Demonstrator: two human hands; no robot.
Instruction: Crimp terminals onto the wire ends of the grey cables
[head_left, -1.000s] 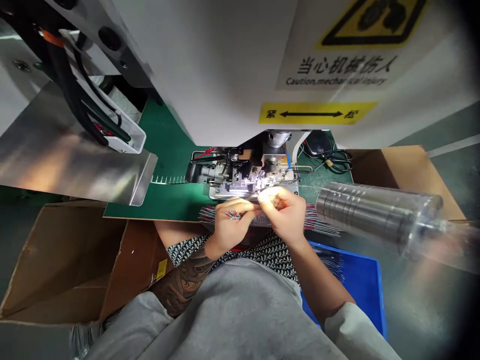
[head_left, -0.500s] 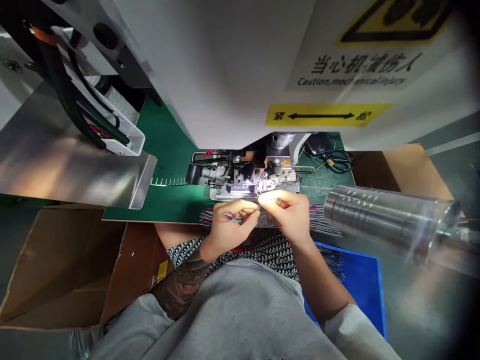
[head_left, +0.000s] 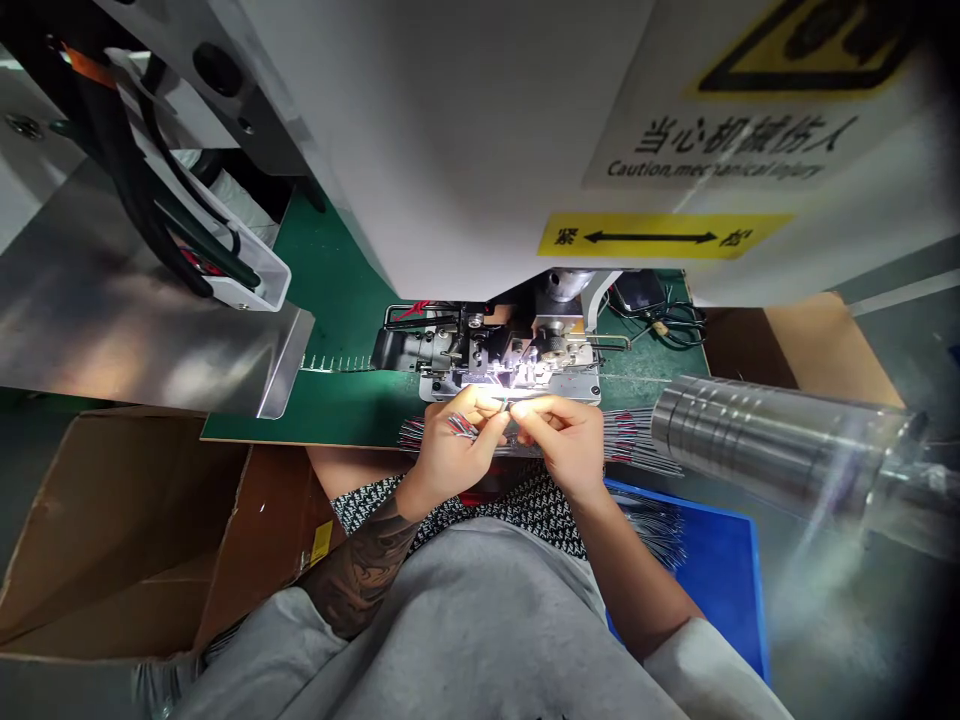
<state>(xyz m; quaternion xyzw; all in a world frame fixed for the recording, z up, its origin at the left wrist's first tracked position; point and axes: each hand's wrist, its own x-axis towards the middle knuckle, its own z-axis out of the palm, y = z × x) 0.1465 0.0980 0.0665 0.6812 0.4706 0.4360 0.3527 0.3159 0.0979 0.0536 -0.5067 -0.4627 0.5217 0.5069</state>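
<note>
My left hand is closed around several thin wires, whose red, white and dark ends stick out over its back. Its thumb and forefinger meet my right hand's fingertips just in front of the lit crimping machine head. My right hand is closed in a pinch on a thin wire end, mostly hidden by the fingers. More grey cables with red and white ends lie in a bundle at the table's front edge, under and beside both hands. A strip of metal terminals runs into the machine from the left.
A metal guide plate juts in at the left and a shiny metal cylinder at the right. The white machine housing hangs above. Below stand a cardboard box and a blue tray with cables.
Both hands have shifted slightly left. My right hand has drawn back a little from the machine head, and its fingertips now sit level with the left hand's.
</note>
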